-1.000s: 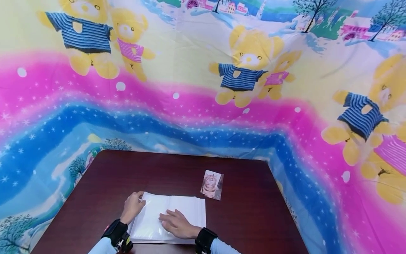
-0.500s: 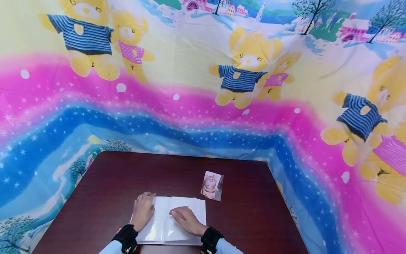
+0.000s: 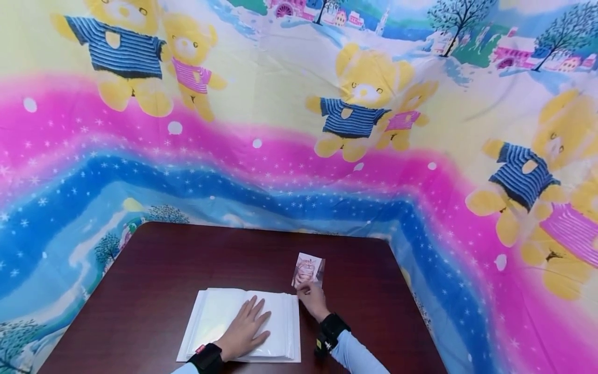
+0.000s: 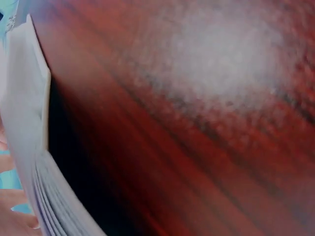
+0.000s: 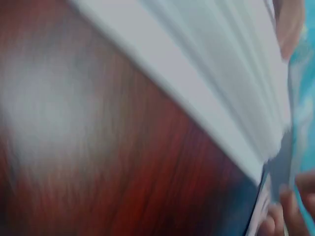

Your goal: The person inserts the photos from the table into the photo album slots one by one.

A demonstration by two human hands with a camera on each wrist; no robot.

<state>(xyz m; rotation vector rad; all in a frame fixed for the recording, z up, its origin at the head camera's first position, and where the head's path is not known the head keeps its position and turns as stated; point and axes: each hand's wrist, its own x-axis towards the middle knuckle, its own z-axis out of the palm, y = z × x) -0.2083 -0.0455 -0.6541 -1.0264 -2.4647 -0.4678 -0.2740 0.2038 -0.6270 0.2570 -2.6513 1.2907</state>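
Observation:
A photo album [image 3: 289,332] with white pages lies spread on the dark red-brown table. My left hand [image 3: 245,327] rests flat across its pages near the middle fold, fingers spread. In the left wrist view the edge of the album's stacked pages [image 4: 37,147] shows, with fingertips beyond it. Just past the album's upper right corner lies a photo [image 3: 306,267] of a striped cat. My right hand [image 3: 314,300] is at the photo's lower edge, bent fingers overlapping it; I cannot tell whether they pinch it. The right wrist view shows these fingers [image 5: 280,216] beside the photo.
The wooden table [image 3: 374,301] extends around the album and photo. A cloth [image 3: 261,176] printed with teddy bears hangs behind and along both sides of the table. Black camera straps [image 3: 334,327] are on both wrists.
My right hand has left the album's right page and moved right and away to the photo. My left hand has slid from the album's left side to its middle.

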